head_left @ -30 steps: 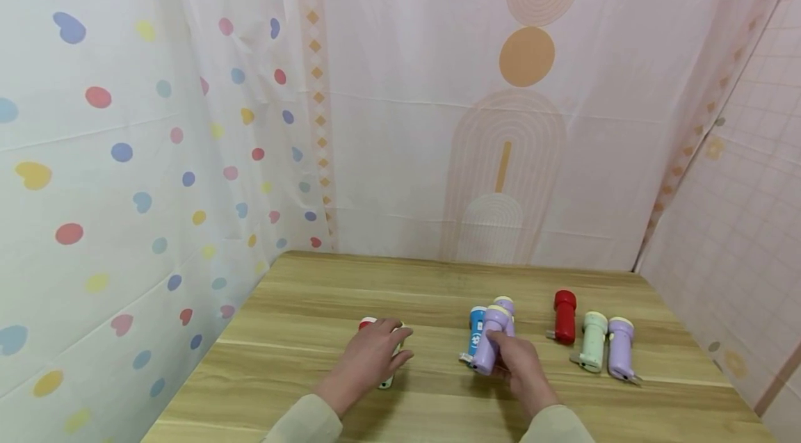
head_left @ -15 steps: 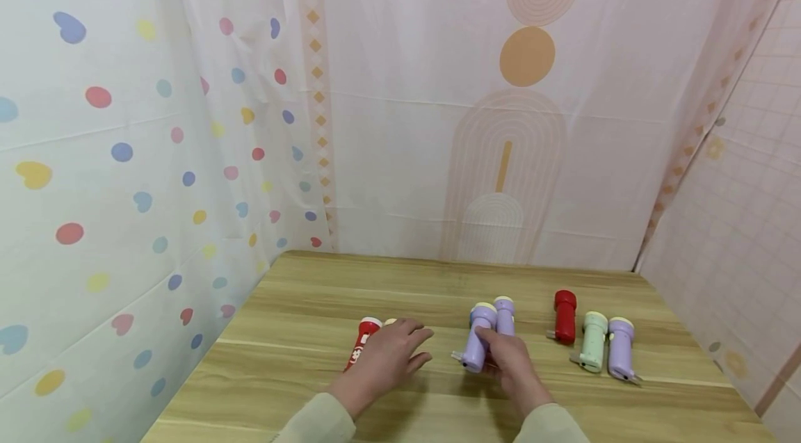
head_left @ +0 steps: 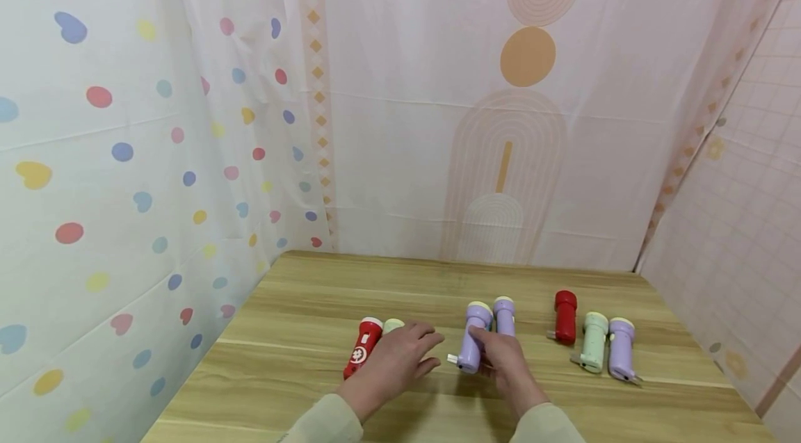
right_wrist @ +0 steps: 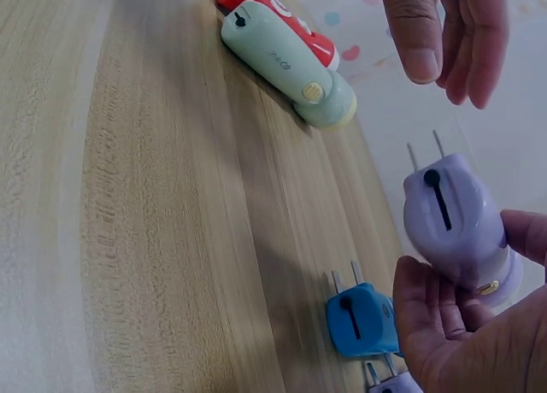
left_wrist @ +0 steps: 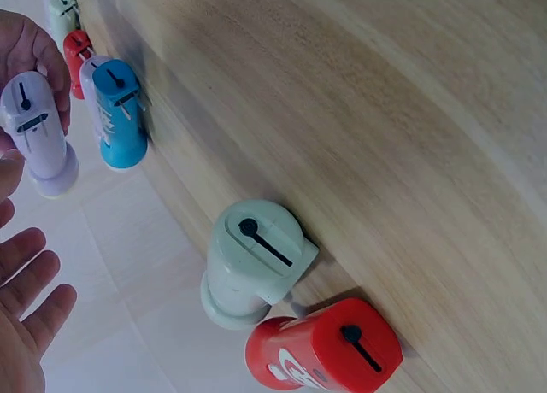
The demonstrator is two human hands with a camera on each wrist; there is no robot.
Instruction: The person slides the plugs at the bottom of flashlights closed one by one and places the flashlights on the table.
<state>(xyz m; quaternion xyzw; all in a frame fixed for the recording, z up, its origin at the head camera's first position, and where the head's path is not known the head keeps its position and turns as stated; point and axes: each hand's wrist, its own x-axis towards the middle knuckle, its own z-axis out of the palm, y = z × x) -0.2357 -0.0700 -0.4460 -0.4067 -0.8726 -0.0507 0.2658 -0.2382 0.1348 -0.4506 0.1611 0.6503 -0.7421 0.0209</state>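
My right hand (head_left: 508,363) grips a lilac flashlight (head_left: 469,345) by its body, raised over the table. Two metal plug prongs (right_wrist: 427,149) stick out of its tail end, as the right wrist view shows. My left hand (head_left: 397,359) hangs with loose fingers and nothing in them, left of the held flashlight. A pale green flashlight (left_wrist: 256,256) and a red flashlight (head_left: 363,345) lie side by side near it; in the head view the left hand covers most of the green one. Beneath the held flashlight is a blue flashlight (right_wrist: 359,325), mostly hidden in the head view.
Beside the blue one lies another lilac flashlight (head_left: 504,316). Farther right are a dark red flashlight (head_left: 566,318), a pale green one and a lilac one in a row. The wooden table (head_left: 300,373) ends at a hanging curtain (head_left: 400,172).
My right hand has carried the lilac flashlight a little to the left. My left hand has moved right, away from the red flashlight, which now shows fully.
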